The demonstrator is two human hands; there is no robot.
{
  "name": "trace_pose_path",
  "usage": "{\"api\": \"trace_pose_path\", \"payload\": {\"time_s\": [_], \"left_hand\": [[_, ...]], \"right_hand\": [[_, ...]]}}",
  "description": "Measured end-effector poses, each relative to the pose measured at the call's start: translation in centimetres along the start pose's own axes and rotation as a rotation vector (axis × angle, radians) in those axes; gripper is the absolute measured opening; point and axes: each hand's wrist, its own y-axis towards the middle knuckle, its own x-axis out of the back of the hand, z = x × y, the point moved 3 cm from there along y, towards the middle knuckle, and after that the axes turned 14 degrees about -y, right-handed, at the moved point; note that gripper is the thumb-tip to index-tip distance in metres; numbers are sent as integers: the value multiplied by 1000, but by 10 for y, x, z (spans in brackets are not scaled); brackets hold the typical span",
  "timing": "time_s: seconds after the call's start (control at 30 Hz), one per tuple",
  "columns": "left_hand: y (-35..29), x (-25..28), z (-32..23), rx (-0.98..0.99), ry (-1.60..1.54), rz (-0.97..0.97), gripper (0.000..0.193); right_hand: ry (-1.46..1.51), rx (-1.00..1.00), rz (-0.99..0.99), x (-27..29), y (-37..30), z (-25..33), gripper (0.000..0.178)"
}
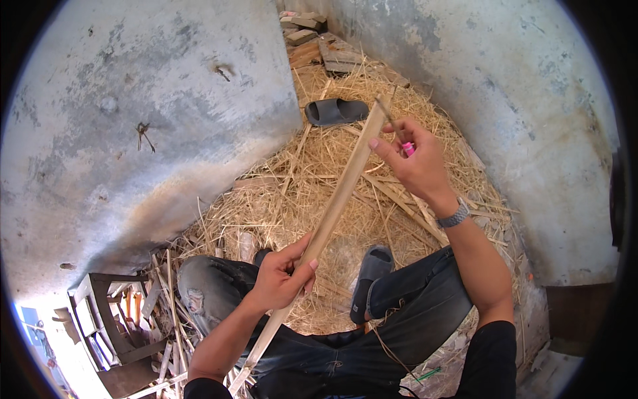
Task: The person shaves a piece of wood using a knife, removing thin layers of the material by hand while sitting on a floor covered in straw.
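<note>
A long, pale split-bamboo strip [339, 191] runs slantwise across my lap, from the lower left up to the far middle. My left hand [282, 274] is closed around it below its middle, thumb on one side and fingers on the other. Close to the strip's far end, my right hand [417, 159] is closed on a knife with a thin dark blade [387, 113] and a bit of pink handle [409, 149]. The blade lies beside the strip's upper end; whether it touches cannot be made out. My right thumb reaches the strip's edge.
Straw and shavings [266, 213] cover the floor between two grey walls. A dark slipper [335, 112] lies beyond the strip, with bricks [302, 30] farther back. My bent legs [419, 292] flank the strip. A dark wooden frame [116, 326] with sticks stands at the lower left.
</note>
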Motion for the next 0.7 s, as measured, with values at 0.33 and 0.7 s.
{"api": "trace_pose_path", "payload": {"time_s": [0.33,0.7], "left_hand": [[3,4,0,2,73,-32,54],[3,7,2,-17,130,-58,53]], "right_hand": [[-19,64,74,-4,-3,-13,33],[-151,55,197,-2,-8,-10,38]]}}
